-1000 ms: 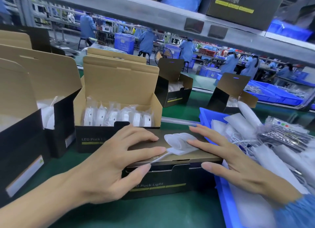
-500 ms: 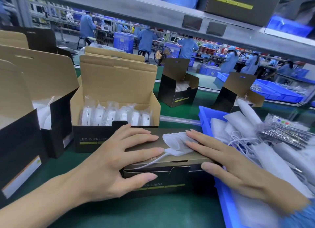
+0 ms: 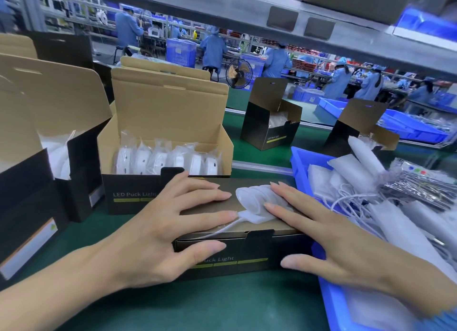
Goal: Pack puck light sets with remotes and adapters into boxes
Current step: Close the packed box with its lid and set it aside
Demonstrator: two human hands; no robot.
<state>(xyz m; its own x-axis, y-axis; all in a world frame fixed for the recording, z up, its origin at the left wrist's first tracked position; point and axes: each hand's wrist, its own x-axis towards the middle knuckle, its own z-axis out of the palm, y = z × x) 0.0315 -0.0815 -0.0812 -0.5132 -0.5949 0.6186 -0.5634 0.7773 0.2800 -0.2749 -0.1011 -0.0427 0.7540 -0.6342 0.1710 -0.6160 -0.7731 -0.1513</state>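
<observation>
Closed box laid on green belt, ahead of open box filled with puck lights. Left hand spread flat on lid; right hand spread, fingertips pressed on foam-wrapped adapter atop lid.

Two hands are resting on one closed box; six bagged puck lights are standing in one open box.

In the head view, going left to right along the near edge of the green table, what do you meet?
Open black-and-kraft cardboard box at the far left → left hand flat on the closed dark LED Puck Light box → white foam-wrapped corded adapter on its lid → right hand → blue plastic bin of wrapped parts.
</observation>
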